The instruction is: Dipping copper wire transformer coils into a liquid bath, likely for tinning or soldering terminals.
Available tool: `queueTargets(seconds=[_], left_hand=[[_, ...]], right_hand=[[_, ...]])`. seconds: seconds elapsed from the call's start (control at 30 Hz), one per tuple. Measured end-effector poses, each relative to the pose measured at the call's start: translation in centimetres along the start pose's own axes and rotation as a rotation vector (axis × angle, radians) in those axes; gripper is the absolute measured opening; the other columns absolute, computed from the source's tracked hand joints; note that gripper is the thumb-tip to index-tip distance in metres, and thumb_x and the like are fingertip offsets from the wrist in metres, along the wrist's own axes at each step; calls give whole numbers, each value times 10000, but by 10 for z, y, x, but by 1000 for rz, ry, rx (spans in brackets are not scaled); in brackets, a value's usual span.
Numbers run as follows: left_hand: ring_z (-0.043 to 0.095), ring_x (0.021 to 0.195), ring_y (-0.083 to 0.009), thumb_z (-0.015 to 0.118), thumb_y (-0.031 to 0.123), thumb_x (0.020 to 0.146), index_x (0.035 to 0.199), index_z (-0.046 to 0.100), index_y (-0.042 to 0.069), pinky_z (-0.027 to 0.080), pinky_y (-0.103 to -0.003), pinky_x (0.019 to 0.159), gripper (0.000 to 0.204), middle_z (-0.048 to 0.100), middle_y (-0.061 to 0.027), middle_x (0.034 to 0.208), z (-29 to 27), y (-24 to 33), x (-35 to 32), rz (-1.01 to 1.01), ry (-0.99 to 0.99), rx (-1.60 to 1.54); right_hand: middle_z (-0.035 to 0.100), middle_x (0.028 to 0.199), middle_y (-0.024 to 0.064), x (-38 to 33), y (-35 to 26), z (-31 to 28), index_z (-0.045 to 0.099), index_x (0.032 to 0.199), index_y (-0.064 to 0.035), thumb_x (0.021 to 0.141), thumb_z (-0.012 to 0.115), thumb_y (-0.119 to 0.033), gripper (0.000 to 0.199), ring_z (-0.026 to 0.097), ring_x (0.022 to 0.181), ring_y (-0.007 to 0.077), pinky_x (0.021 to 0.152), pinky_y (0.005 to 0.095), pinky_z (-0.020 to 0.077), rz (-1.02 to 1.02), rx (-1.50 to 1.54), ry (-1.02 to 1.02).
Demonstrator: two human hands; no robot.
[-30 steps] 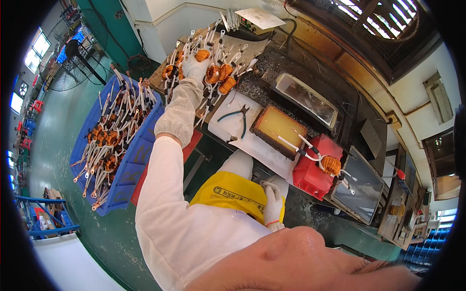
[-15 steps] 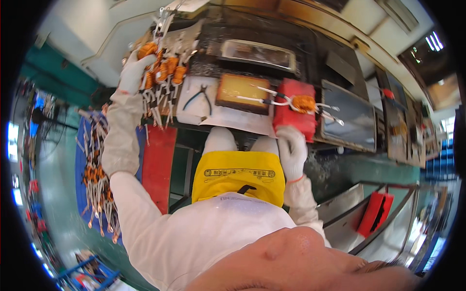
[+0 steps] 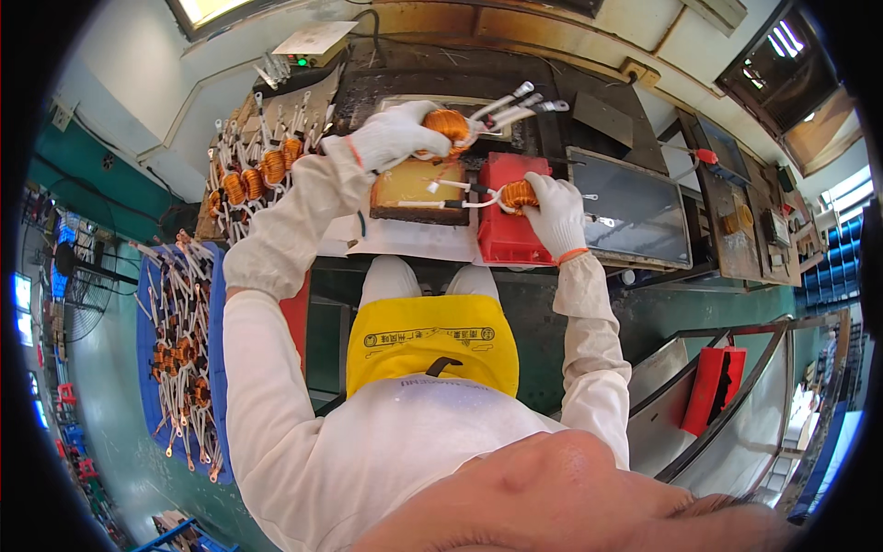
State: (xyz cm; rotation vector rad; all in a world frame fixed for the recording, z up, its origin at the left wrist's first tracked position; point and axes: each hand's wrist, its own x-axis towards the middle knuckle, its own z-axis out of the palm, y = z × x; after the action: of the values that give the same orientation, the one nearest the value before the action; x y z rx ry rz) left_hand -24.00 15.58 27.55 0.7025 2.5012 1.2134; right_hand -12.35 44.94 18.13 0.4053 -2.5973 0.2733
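My left hand (image 3: 394, 138), in a white glove, grips a copper-wound coil (image 3: 448, 127) and holds it above the bench, its white leads with metal lugs pointing to the right. Below it lies a yellow block (image 3: 416, 191) in a dark frame. My right hand (image 3: 557, 215), gloved too, has its fingers closed round the right side of a second copper coil (image 3: 519, 196). This coil rests on a red block (image 3: 502, 241), its leads stretching left over the yellow block and right past my fingers.
Several more coils (image 3: 273, 167) lie with upright leads at the bench's left. A blue crate (image 3: 219, 322) of coils stands left of me. Right of the red block is a grey framed plate (image 3: 635, 216). A metal rack (image 3: 727, 451) stands at the lower right.
My left hand has carried a coil from the pile at the left to above the yellow block. My right hand has risen from the bench's front edge onto the coil on the red block.
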Motion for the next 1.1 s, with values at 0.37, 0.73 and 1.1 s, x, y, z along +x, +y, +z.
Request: queueTargets(seconds=[0.37, 0.73, 1.1], left_hand=[[665, 1010, -345, 757, 370, 662, 1192, 654, 8, 514, -399, 864, 650, 697, -210, 1054, 124, 6, 105, 42, -330, 319], [576, 1220, -383, 679, 530, 823, 1477, 433, 131, 455, -411, 1031, 805, 584, -222, 1336, 123, 6, 94, 152, -394, 270], [482, 1283, -438, 796, 551, 604, 1556, 263, 121, 308, -460, 1146, 1172, 482, -230, 1429, 153, 25, 46, 176, -125, 598]], right_hand=[[679, 1058, 159, -15, 1, 4, 629, 1164, -58, 692, 817, -104, 510, 639, 1001, 372, 883, 454, 515, 125, 215, 59], [677, 1091, 160, -20, 0, 7, 621, 1166, -47, 706, 808, -74, 497, 633, 1037, 374, 904, 448, 508, 228, 250, 72], [675, 1128, 164, -23, 2, 18, 634, 1148, -38, 710, 783, -43, 463, 621, 1110, 357, 987, 435, 491, 218, 232, 111]])
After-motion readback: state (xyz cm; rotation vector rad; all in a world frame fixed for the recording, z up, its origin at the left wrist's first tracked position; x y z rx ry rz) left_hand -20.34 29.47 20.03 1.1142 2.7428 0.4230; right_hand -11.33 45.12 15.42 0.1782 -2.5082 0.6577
